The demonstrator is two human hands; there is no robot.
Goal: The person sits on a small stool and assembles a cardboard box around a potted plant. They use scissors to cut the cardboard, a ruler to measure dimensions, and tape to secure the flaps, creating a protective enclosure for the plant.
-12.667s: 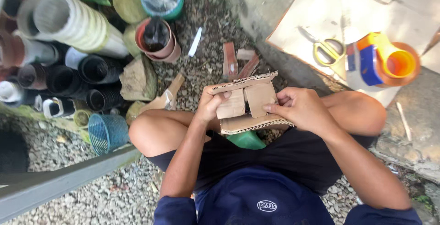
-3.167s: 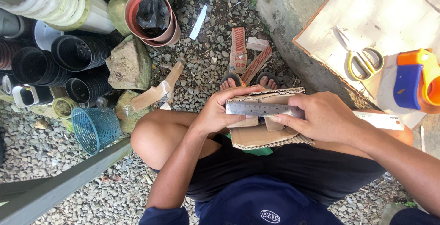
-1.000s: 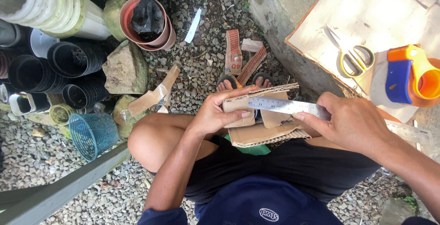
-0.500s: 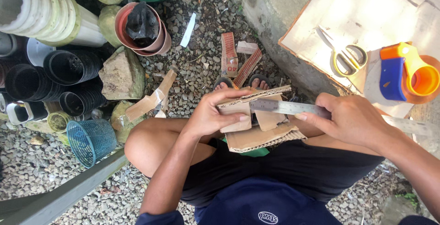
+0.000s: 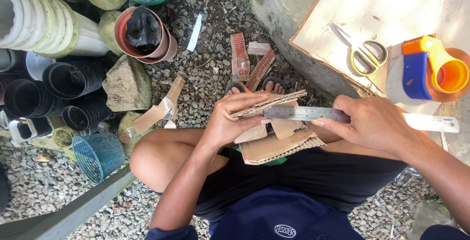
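A folded piece of brown corrugated cardboard [image 5: 274, 144] rests over my lap, above my knees. My left hand [image 5: 235, 117] grips its upper left edge, thumb on top. My right hand [image 5: 374, 122] holds a steel ruler [image 5: 298, 113] laid flat across the cardboard's upper part; the ruler's far end sticks out to the right past my wrist. My toes show just beyond the cardboard.
Yellow-handled scissors [image 5: 364, 54] and an orange-and-blue tape dispenser [image 5: 431, 68] lie on a cardboard sheet [image 5: 391, 10] on a concrete ledge at right. Cardboard scraps [image 5: 240, 61] lie on gravel. Stacked black pots [image 5: 68, 81], a blue basket [image 5: 98, 154] and rocks are at left.
The view has shifted slightly. My right hand has slid the ruler a little leftward across the cardboard, and my left hand keeps its hold.
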